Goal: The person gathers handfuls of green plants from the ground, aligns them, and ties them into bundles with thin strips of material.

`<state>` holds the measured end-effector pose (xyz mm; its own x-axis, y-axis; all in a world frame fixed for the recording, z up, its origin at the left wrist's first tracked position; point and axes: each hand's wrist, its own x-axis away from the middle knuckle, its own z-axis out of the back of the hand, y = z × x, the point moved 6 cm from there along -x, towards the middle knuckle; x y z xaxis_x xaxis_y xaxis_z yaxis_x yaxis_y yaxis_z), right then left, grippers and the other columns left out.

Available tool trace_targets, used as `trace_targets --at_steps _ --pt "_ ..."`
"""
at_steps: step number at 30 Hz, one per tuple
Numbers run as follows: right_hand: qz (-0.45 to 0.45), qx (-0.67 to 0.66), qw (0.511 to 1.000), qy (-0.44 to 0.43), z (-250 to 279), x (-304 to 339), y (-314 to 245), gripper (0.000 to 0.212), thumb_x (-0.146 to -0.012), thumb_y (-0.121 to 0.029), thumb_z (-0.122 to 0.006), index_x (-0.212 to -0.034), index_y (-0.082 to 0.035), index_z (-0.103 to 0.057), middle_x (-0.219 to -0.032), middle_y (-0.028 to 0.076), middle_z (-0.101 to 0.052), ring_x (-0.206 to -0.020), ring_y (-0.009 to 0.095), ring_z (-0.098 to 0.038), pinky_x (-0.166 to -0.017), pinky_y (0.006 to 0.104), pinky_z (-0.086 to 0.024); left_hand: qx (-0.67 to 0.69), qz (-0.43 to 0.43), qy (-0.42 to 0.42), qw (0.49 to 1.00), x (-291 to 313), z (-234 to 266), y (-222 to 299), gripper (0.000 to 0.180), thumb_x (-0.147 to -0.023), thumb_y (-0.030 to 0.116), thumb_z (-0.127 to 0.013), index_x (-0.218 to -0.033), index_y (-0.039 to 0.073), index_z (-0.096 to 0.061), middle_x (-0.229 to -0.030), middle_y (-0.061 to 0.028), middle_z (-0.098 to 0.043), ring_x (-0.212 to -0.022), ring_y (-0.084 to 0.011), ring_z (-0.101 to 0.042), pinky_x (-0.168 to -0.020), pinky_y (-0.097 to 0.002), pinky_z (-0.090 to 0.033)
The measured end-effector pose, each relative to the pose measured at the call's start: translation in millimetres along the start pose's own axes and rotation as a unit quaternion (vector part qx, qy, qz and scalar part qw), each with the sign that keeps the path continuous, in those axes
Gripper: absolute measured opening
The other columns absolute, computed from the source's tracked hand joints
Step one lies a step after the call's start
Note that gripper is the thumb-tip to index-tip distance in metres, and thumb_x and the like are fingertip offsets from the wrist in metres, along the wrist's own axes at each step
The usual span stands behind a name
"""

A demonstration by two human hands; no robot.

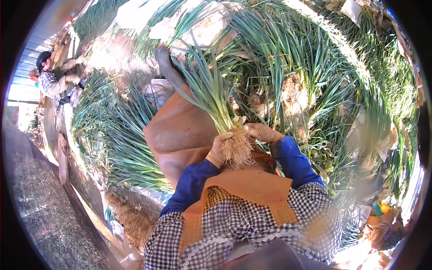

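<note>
Green onions (pixel 211 96) are being gripped just above the roots (pixel 237 150) by the left hand (pixel 218 150), fingers closed round the bunch; the right hand (pixel 263 132), curled, is being pressed alongside at three o'clock. Leaves are being pointed toward eleven o'clock over the brown apron (pixel 180 130).

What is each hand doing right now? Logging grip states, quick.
Left hand: closed around the root end of the green onion bunch.
Right hand: on the same bunch near the roots; grip cannot be told.
</note>
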<state>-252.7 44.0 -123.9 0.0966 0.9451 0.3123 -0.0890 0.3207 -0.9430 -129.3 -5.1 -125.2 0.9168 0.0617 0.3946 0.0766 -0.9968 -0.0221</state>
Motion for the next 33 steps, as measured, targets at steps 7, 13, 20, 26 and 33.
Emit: trace_targets --at_steps 7,13,20,26,33 --pt "-0.068 -0.117 0.991 -0.011 -7.0 62.2 -31.9 0.037 -0.086 -0.035 -0.05 -0.064 -0.006 -0.052 -0.058 -0.001 -0.047 -0.052 0.008 -0.041 -0.049 0.023 -0.033 0.024 -0.052 -0.022 0.998 3.2 16.3 10.1 0.047 -0.071 0.009 -0.054 -0.116 -0.001 -0.043 -0.107 -0.0195 -0.053 -0.093 -0.0326 -0.055 -0.082 -0.0469 -0.047" --pt "-0.123 0.398 0.908 0.044 43.7 69.8 -23.2 0.046 -0.078 -0.05 -0.055 -0.096 -0.008 -0.062 -0.092 0.013 -0.062 -0.087 0.03 -0.058 -0.077 0.0348 -0.045 -0.026 -0.065 -0.054 0.996 3.2 -16.1 18.1 0.059 -0.07 0.008 -0.055 -0.126 0.004 -0.037 -0.124 -0.0182 -0.044 -0.109 -0.0294 -0.047 -0.093 -0.0413 -0.041" --pt "0.024 0.216 0.971 0.099 12.9 -8.2 -77.3 0.043 -0.07 -0.049 -0.064 -0.081 -0.008 -0.061 -0.073 0.008 -0.06 -0.068 0.022 -0.058 -0.064 0.0324 -0.046 -0.012 -0.011 0.011 1.0 -3.1 7.0 10.1 0.044 -0.075 0.006 -0.05 -0.118 -0.003 -0.042 -0.103 -0.0173 -0.056 -0.089 -0.0297 -0.058 -0.084 -0.0426 -0.047" --pt "0.148 0.192 0.964 0.112 -3.3 20.4 -64.4 0.02 -0.085 -0.021 -0.051 -0.075 -0.004 -0.059 -0.064 0.011 -0.053 -0.054 0.023 -0.048 -0.054 0.0334 -0.041 0.024 -0.046 -0.054 0.997 0.7 -1.6 13.0 0.04 -0.075 0.01 -0.051 -0.111 -0.006 -0.046 -0.099 -0.0192 -0.058 -0.088 -0.0296 -0.058 -0.081 -0.0407 -0.048" --pt "-0.035 -0.257 0.945 0.199 23.2 63.4 1.3 0.017 -0.087 -0.012 -0.053 -0.073 -0.002 -0.057 -0.068 0.0 -0.056 -0.06 0.007 -0.05 -0.053 0.0212 -0.041 -0.013 -0.073 -0.05 0.996 -4.9 -23.9 7.3 0.039 -0.075 0.003 -0.05 -0.113 0.001 -0.049 -0.113 -0.0162 -0.053 -0.099 -0.0294 -0.053 -0.089 -0.0429 -0.043"
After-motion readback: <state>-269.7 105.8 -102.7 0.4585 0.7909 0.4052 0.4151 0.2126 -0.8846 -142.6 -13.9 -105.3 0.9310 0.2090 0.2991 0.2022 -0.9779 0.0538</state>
